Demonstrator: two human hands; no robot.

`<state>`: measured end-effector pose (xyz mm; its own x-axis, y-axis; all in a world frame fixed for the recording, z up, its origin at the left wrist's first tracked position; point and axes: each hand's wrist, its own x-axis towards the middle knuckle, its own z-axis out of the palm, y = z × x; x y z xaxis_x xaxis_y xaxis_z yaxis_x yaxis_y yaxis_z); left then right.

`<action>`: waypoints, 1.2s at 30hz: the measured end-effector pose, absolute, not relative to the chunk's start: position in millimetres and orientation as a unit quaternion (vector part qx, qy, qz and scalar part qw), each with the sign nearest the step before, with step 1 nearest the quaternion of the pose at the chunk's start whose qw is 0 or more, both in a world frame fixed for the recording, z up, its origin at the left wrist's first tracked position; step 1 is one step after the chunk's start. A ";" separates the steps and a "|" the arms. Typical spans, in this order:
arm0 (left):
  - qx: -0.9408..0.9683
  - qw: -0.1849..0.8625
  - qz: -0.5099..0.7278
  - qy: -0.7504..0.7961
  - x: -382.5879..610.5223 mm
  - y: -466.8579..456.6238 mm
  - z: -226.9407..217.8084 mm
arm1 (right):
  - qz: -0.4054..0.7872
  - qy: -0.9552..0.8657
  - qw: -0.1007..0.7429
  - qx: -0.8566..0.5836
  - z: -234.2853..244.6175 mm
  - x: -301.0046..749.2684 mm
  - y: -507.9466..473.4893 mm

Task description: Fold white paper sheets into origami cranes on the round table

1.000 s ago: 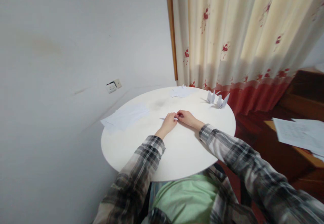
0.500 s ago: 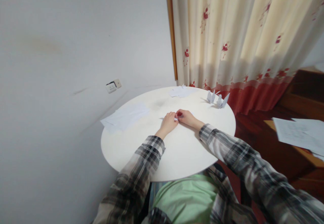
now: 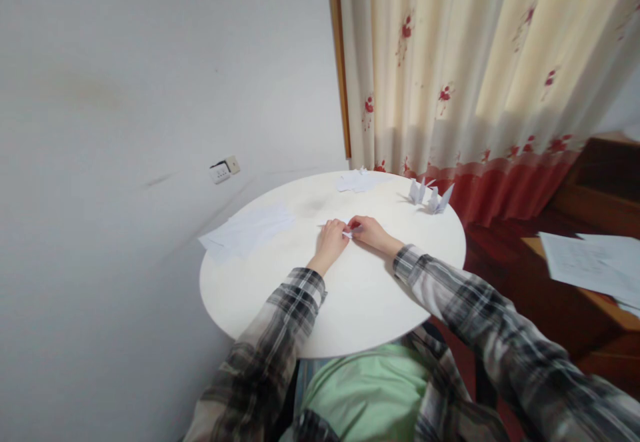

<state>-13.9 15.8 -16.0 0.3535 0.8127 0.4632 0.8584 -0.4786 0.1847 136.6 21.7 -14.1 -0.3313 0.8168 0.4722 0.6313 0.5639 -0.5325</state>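
Near the middle of the round white table (image 3: 280,282), my left hand (image 3: 334,237) and my right hand (image 3: 369,232) meet over a small folded piece of white paper (image 3: 347,234). The fingers of both hands are closed on it. Most of the paper is hidden under them; a thin pointed end shows beyond my left fingers and a pale bit shows between the hands. Two folded paper cranes (image 3: 439,201) stand at the table's far right edge, beyond my right hand.
Loose white sheets (image 3: 250,229) lie at the table's left side. More paper (image 3: 357,181) lies at the far edge. A wall with a socket (image 3: 220,173) borders the left, and a flowered curtain (image 3: 450,62) hangs behind. Papers (image 3: 590,265) rest on wooden furniture at right.
My left fingers have shifted slightly, and the paper's pointed end beyond them has moved a little up and to the right. The right hand has barely moved.
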 end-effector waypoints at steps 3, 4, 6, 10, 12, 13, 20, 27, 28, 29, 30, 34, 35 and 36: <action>-0.826 0.035 -0.257 -0.500 -15.6 16.4 -16.6 | 0.120 -0.805 0.359 -0.456 -14.6 137.1 23.3; -0.827 0.032 -0.258 -0.498 -16.0 16.8 -17.0 | 0.117 -0.804 0.360 -0.459 -14.5 137.1 23.5; -0.826 0.030 -0.261 -0.500 -16.4 17.7 -17.8 | 0.116 -0.800 0.359 -0.467 -14.1 137.0 23.4; -0.824 0.026 -0.255 -0.505 -16.0 17.6 -17.4 | 0.123 -0.794 0.349 -0.482 -13.9 136.9 22.9; -0.828 0.028 -0.250 -0.501 -15.5 16.4 -16.1 | 0.124 -0.794 0.349 -0.483 -14.0 137.1 22.9; -0.831 0.030 -0.248 -0.498 -15.2 15.6 -15.3 | 0.124 -0.793 0.349 -0.484 -14.1 137.2 22.8; -0.842 0.025 -0.224 -0.491 -14.8 12.9 -10.3 | 0.124 -0.788 0.351 -0.491 -13.0 137.5 20.8; -0.859 0.056 -0.190 -0.472 -15.6 13.7 -8.6 | 0.126 -0.778 0.349 -0.507 -11.6 136.5 21.2; -0.860 0.062 -0.189 -0.470 -15.6 14.3 -8.7 | 0.125 -0.778 0.349 -0.508 -11.3 136.2 21.2; -0.859 0.067 -0.190 -0.471 -15.6 14.9 -9.0 | 0.126 -0.777 0.351 -0.508 -11.0 135.8 21.1; -0.855 0.070 -0.191 -0.476 -15.6 15.6 -9.2 | 0.127 -0.776 0.351 -0.508 -10.7 135.4 20.8; -0.830 0.062 -0.194 -0.518 -15.6 18.3 -10.1 | 0.147 -0.777 0.354 -0.499 -9.9 133.9 18.3; -0.825 0.058 -0.197 -0.527 -15.6 18.9 -10.4 | 0.151 -0.779 0.357 -0.492 -10.0 133.8 17.7; -0.821 0.055 -0.201 -0.532 -15.6 19.3 -10.7 | 0.152 -0.781 0.361 -0.486 -10.3 133.9 17.2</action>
<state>-15.6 19.3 -10.7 0.3544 0.8510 0.3875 0.8948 -0.4289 0.1238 133.9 17.2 -10.3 -0.2672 0.8694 0.4156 0.6501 0.4810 -0.5882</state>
